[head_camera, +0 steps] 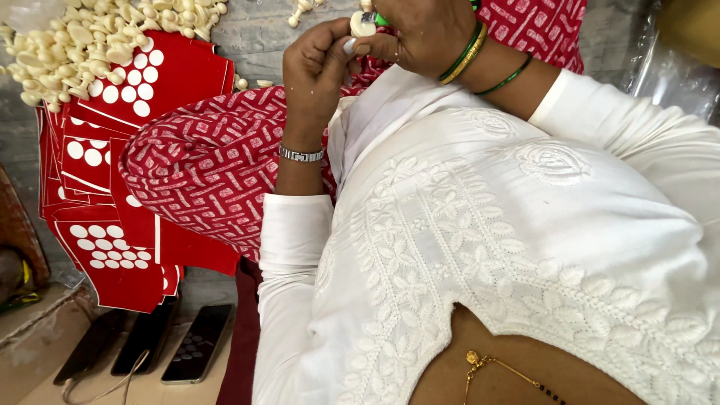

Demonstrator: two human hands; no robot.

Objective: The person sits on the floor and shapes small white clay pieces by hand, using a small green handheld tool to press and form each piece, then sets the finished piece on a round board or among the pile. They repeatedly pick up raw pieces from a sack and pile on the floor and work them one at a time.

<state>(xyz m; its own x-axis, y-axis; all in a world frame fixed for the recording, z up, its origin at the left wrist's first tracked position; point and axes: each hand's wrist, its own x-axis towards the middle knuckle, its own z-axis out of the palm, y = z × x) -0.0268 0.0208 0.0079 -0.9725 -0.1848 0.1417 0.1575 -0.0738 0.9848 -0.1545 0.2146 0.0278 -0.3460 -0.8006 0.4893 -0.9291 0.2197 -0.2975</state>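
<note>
left hand point(319, 64) is raised over the red patterned lap point(210, 161), wrist bent, fingers curled in a pinch on a small cream round piece point(363, 24) at the top edge. right hand point(424, 34) meets it from the other side, fingers closed around a green tool point(382, 19) touching that piece. cream pieces heap point(90, 37) lies far left, above red dotted cards point(112, 187).

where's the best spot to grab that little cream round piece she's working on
Judging by its pose, the cream round piece is best pinched by its rim, coming from the side nearest the body. Its flat face looks toward the camera, and the left hand and right hand already meet around it. A green tool occupies the far side.
</note>
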